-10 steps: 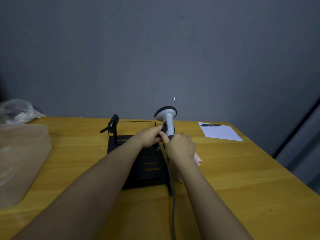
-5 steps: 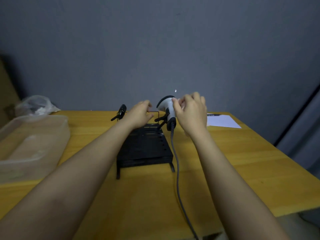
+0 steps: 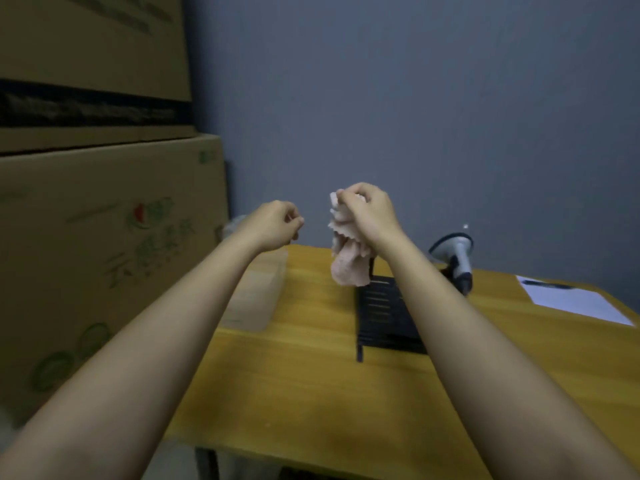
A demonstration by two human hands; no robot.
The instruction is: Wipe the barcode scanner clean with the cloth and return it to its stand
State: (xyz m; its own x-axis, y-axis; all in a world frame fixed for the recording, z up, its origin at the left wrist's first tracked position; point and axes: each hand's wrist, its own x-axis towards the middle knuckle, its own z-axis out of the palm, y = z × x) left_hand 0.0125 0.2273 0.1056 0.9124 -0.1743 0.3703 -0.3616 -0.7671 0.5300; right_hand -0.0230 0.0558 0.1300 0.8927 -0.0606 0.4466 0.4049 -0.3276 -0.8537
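The right hand (image 3: 367,213) was raised well above the table (image 3: 311,375), its grip bunched tight around the top of the pale pink cloth (image 3: 348,268), so that the rest of the fabric hung down loose in crumpled folds. Held that way, the cloth looked carried clear of the work, not applied to anything. The left hand (image 3: 275,225) was lifted beside it, a little apart, fingers curled in with thumb and fingertips close together; it seemed to pinch nothing, though the blur made that hard to confirm.

The barcode scanner (image 3: 457,252) was in neither hand. It stood upright at the far right corner of the black stand (image 3: 384,313), head up and handle down, apparently seated in its holder, which suggested the wiping was done and the scanner returned. Its body was light grey with a dark rim around the flared head and a dark lower handle; the frame was too soft to judge how clean it was.
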